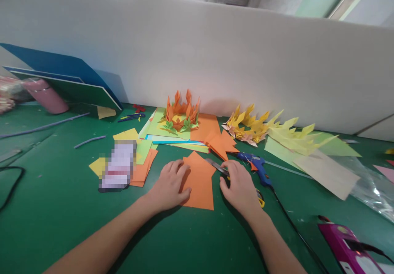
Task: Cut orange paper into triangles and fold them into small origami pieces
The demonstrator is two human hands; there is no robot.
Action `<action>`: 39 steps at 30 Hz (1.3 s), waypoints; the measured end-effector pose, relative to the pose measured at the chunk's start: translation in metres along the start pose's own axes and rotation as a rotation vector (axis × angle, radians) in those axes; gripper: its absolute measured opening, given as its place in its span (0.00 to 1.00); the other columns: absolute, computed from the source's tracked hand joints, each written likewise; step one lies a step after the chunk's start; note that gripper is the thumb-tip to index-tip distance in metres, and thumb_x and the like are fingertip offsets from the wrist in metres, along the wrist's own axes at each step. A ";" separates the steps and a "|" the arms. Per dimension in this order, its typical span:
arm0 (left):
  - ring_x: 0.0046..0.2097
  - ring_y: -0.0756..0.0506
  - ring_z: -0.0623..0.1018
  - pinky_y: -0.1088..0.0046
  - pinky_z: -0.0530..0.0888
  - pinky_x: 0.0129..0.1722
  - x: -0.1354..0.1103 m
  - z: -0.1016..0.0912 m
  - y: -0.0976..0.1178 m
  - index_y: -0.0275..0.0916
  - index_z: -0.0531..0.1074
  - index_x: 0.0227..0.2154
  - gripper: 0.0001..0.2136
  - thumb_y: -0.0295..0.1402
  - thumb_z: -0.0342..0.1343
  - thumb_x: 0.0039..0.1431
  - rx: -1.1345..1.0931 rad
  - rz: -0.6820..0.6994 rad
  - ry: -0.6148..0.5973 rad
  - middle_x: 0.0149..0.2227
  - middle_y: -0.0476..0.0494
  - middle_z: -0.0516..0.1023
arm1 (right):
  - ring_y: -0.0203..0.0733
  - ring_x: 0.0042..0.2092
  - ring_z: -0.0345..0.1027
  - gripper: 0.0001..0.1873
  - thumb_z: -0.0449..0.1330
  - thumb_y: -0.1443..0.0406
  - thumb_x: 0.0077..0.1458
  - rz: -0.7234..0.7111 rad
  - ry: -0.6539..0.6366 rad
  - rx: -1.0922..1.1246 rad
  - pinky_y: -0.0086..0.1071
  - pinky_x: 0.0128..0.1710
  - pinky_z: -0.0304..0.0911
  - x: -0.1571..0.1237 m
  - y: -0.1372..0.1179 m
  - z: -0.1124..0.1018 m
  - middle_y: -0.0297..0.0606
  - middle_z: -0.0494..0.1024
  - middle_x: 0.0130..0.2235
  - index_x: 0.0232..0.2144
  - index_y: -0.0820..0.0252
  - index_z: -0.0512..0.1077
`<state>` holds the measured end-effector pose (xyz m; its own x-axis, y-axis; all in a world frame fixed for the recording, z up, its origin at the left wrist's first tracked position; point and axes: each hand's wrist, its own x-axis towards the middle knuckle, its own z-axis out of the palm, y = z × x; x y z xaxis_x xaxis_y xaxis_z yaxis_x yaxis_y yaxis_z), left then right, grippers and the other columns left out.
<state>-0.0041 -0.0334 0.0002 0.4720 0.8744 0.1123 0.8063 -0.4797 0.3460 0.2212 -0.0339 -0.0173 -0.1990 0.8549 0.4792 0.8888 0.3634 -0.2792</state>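
Left hand: I see it spread, unclenched, on paper
Right hand: grasping scissors
Glue gun: just beside right hand

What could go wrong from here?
The scissors at the right hand overlap the orange sheet; a slip might nick it or the left hand resting on it. The blue glue gun lies close to the right hand; if hot, it might burn on contact. Its black cord runs beside the right forearm and could snag.
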 end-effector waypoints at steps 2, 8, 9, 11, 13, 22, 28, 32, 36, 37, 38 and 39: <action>0.54 0.34 0.64 0.51 0.62 0.54 0.000 -0.002 0.001 0.35 0.64 0.48 0.21 0.34 0.54 0.50 -0.002 -0.036 -0.001 0.51 0.33 0.64 | 0.48 0.37 0.65 0.11 0.51 0.70 0.46 0.049 -0.025 -0.026 0.38 0.35 0.61 -0.003 0.009 -0.002 0.42 0.70 0.35 0.36 0.58 0.63; 0.51 0.35 0.66 0.51 0.65 0.51 0.001 -0.004 -0.001 0.38 0.64 0.47 0.23 0.37 0.59 0.46 -0.066 -0.097 -0.022 0.47 0.37 0.60 | 0.47 0.37 0.66 0.10 0.49 0.72 0.50 0.106 -0.041 -0.049 0.38 0.35 0.62 -0.002 0.023 0.002 0.43 0.70 0.35 0.36 0.60 0.63; 0.50 0.36 0.66 0.52 0.66 0.51 0.001 -0.003 -0.002 0.37 0.64 0.47 0.24 0.37 0.60 0.45 -0.091 -0.101 -0.015 0.48 0.37 0.59 | 0.49 0.38 0.66 0.10 0.49 0.72 0.51 0.108 -0.019 -0.077 0.39 0.36 0.62 -0.002 0.023 0.002 0.45 0.71 0.35 0.36 0.60 0.64; 0.49 0.38 0.67 0.55 0.68 0.50 0.002 -0.003 -0.004 0.37 0.63 0.47 0.25 0.36 0.61 0.44 -0.150 -0.103 0.005 0.47 0.38 0.58 | 0.51 0.41 0.65 0.10 0.49 0.71 0.53 0.097 0.033 -0.109 0.41 0.38 0.61 0.000 0.021 0.002 0.47 0.72 0.38 0.38 0.61 0.66; 0.47 0.41 0.69 0.58 0.69 0.49 0.002 -0.002 -0.006 0.38 0.63 0.47 0.25 0.35 0.62 0.45 -0.204 -0.104 0.006 0.46 0.40 0.59 | 0.52 0.42 0.66 0.11 0.50 0.69 0.55 0.044 0.052 -0.077 0.43 0.40 0.62 0.001 0.015 0.003 0.48 0.73 0.39 0.41 0.62 0.67; 0.43 0.39 0.70 0.59 0.70 0.43 0.004 -0.005 -0.007 0.38 0.71 0.37 0.16 0.34 0.65 0.43 -0.119 0.001 0.043 0.41 0.43 0.72 | 0.53 0.46 0.66 0.15 0.51 0.65 0.58 -0.095 -0.109 0.128 0.47 0.45 0.63 -0.002 -0.023 0.022 0.47 0.74 0.46 0.46 0.61 0.69; 0.43 0.45 0.74 0.66 0.71 0.44 0.007 -0.003 -0.005 0.40 0.73 0.32 0.06 0.26 0.52 0.54 -0.420 -0.041 0.201 0.37 0.45 0.73 | 0.52 0.54 0.62 0.25 0.54 0.57 0.57 0.125 0.003 0.409 0.48 0.50 0.61 -0.001 -0.017 0.025 0.50 0.69 0.53 0.54 0.61 0.60; 0.41 0.46 0.75 0.67 0.71 0.43 0.008 -0.006 -0.003 0.40 0.72 0.29 0.06 0.24 0.53 0.50 -0.585 -0.112 0.234 0.35 0.46 0.74 | 0.43 0.40 0.70 0.28 0.57 0.58 0.52 0.369 0.069 0.768 0.38 0.37 0.68 0.007 -0.018 0.030 0.46 0.71 0.45 0.53 0.59 0.57; 0.34 0.49 0.74 0.69 0.72 0.36 0.008 -0.003 0.001 0.39 0.68 0.31 0.08 0.27 0.57 0.46 -0.751 -0.260 0.187 0.36 0.47 0.72 | 0.37 0.33 0.69 0.25 0.59 0.62 0.48 0.455 0.143 0.963 0.31 0.32 0.67 0.014 -0.025 0.031 0.36 0.71 0.35 0.49 0.58 0.57; 0.32 0.50 0.73 0.71 0.72 0.33 0.008 -0.002 0.002 0.39 0.66 0.34 0.11 0.28 0.58 0.45 -0.816 -0.310 0.167 0.36 0.48 0.72 | 0.38 0.34 0.69 0.24 0.58 0.63 0.48 0.443 0.170 0.945 0.31 0.32 0.67 0.014 -0.028 0.030 0.35 0.71 0.34 0.48 0.57 0.58; 0.30 0.51 0.73 0.72 0.71 0.31 0.008 0.000 0.003 0.39 0.64 0.38 0.15 0.30 0.58 0.45 -0.891 -0.355 0.149 0.36 0.48 0.71 | 0.38 0.35 0.69 0.22 0.58 0.64 0.49 0.424 0.196 0.917 0.30 0.32 0.67 0.013 -0.031 0.029 0.35 0.70 0.33 0.47 0.57 0.59; 0.29 0.51 0.73 0.73 0.71 0.30 0.008 0.002 0.003 0.39 0.62 0.41 0.18 0.31 0.58 0.46 -0.970 -0.389 0.132 0.35 0.49 0.70 | 0.38 0.35 0.69 0.20 0.57 0.65 0.49 0.400 0.218 0.881 0.30 0.32 0.67 0.011 -0.034 0.028 0.34 0.71 0.32 0.45 0.57 0.60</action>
<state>0.0031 -0.0279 0.0006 0.1522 0.9846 -0.0860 0.2359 0.0483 0.9706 0.1774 -0.0261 -0.0264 0.2077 0.9200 0.3322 0.2315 0.2838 -0.9305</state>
